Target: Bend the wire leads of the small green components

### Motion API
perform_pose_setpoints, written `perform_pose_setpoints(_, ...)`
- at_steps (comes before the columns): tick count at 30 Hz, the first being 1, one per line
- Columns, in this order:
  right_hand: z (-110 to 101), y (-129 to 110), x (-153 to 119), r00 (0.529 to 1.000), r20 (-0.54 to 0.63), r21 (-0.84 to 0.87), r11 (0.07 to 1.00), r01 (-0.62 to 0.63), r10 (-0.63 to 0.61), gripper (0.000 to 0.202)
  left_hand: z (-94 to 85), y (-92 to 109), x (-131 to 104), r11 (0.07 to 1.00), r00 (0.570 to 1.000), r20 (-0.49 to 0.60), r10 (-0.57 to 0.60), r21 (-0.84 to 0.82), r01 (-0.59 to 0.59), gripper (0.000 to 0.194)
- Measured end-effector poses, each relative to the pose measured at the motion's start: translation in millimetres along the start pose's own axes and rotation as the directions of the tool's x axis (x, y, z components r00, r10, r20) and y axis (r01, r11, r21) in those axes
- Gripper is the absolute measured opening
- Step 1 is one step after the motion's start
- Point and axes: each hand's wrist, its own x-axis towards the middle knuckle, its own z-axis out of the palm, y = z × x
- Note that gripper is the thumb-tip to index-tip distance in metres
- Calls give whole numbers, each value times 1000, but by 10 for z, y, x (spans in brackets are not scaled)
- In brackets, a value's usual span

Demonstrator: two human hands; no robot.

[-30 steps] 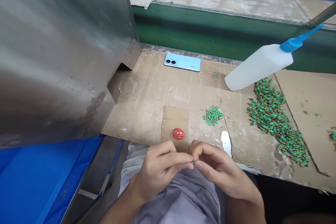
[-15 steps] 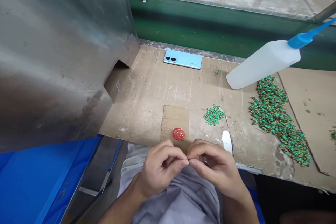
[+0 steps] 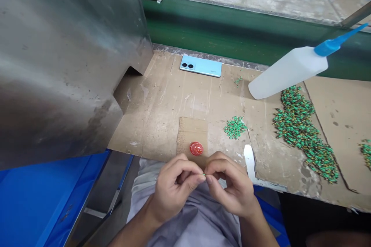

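The phone [image 3: 200, 66] is bearing lettering too small to read reliably. The left hand [image 3: 176, 185] and right hand [image 3: 230, 185] are pinching a tiny green piece [image 3: 204, 174] between their fingertips, near the desk [image 3: 156, 123]; fingers are covering most of its surface.

Room btwn phone [image 3: 204, 66] & pad [image 3: 193, 129]; bottle [image 3: 290, 71] blocks R.

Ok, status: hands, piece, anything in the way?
Left hand and right hand meet, pinching; tiny green piece between them, mostly hidden; red item just beyond, nothing visibly blocking.
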Motion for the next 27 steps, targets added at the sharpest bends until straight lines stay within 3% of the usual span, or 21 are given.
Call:
perform_pose_setpoints(2,-41,70,9,999,-35,-77,997,-26,23,17,-10,0,-20,978,982,-53,-179,-118,172,9)
perform_pose_setpoints(3,-66,116,11,998,-55,-129,990,-48,41,16,-21,5,-21,933,953,-73,-293,-238,269,9)
perform_pose_setpoints(5,-109,215,13,994,-85,-230,970,-82,63,15,-56,23,1,751,867,-45,-497,-523,403,8)
perform_pose_setpoints(7,-128,297,13,995,-83,-295,952,-84,62,14,-103,47,45,560,811,27,-584,-710,426,10)
perform_pose_setpoints(9,-119,344,14,997,-70,-333,941,-53,31,15,-153,67,90,488,790,48,-612,-762,424,16)
perform_pose_setpoints(16,-70,365,21,1000,-25,-388,922,7,-19,15,-239,23,111,546,779,-48,-625,-741,391,21)
perform_pose_setpoints(27,-73,382,40,1000,-4,-385,923,6,-8,16,-192,-28,107,567,791,-19,-612,-708,422,26)
